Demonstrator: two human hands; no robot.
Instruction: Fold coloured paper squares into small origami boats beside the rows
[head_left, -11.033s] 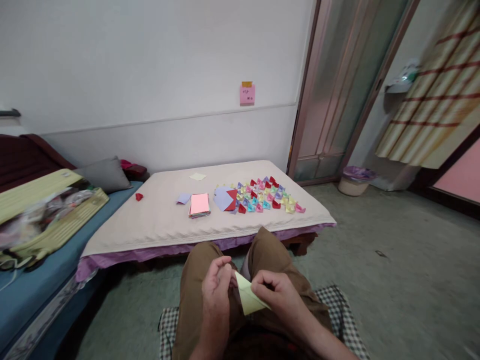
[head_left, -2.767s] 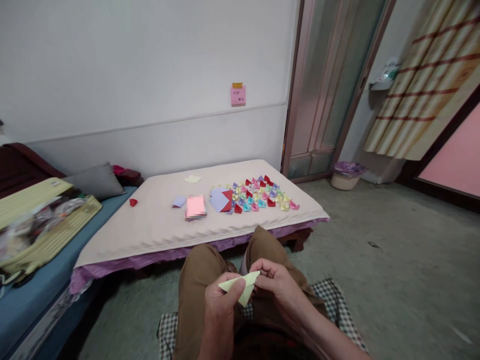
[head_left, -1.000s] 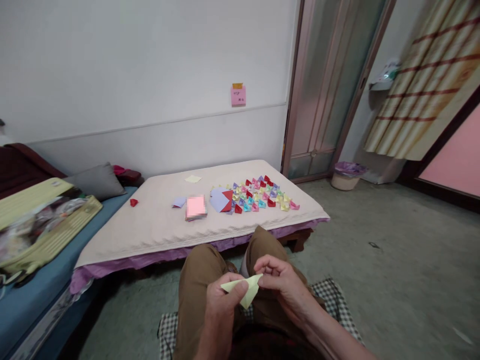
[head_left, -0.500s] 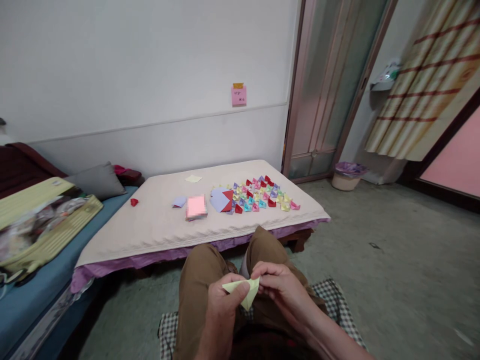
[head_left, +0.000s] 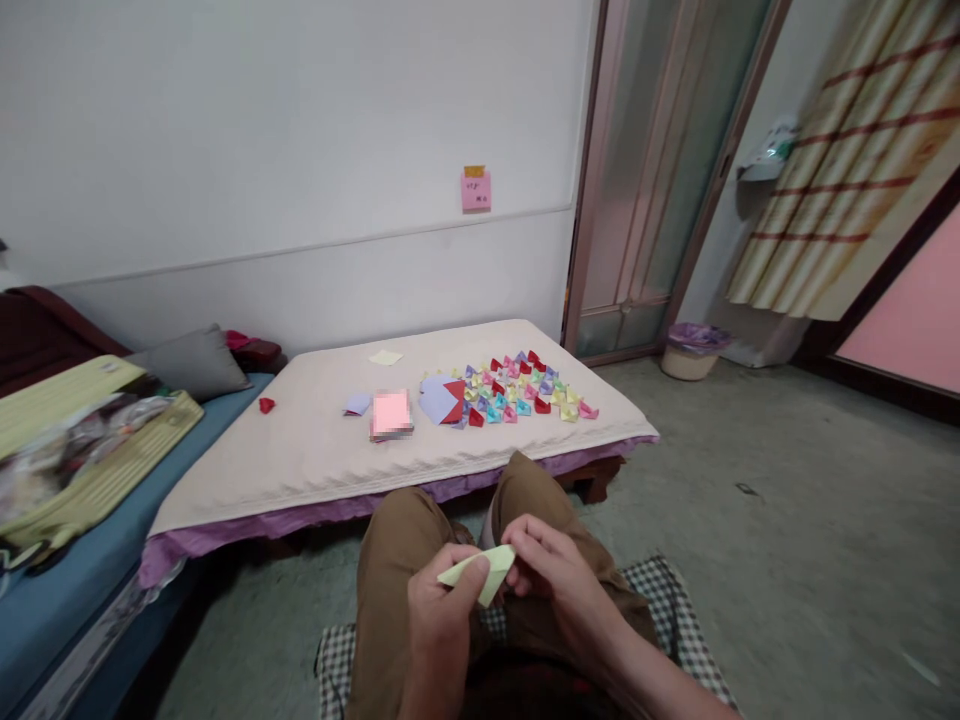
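Above my lap, a pale yellow-green folded paper (head_left: 491,572) is held between both hands. My left hand (head_left: 448,590) grips its left part, with the thumb pressed flat on top. The fingertips of my right hand (head_left: 551,560) pinch the paper's upper right corner. The paper has a slanted, triangular outline with a point facing down; its underside is hidden. On the low table in front lie many small folded paper boats (head_left: 517,390) in red, yellow, pink, blue and purple.
The low table (head_left: 315,460) carries a pink square stack (head_left: 391,413), purple paper (head_left: 439,398), a small purple sheet (head_left: 357,404), a yellow sheet (head_left: 385,357) and a red folded piece (head_left: 267,405). A blue bed (head_left: 97,540) stands left; a bin (head_left: 690,355) sits right.
The folded paper has turned slightly, its right corner now higher and its lower point further left. My right fingers have shifted a little along that corner. Both hands keep their hold.
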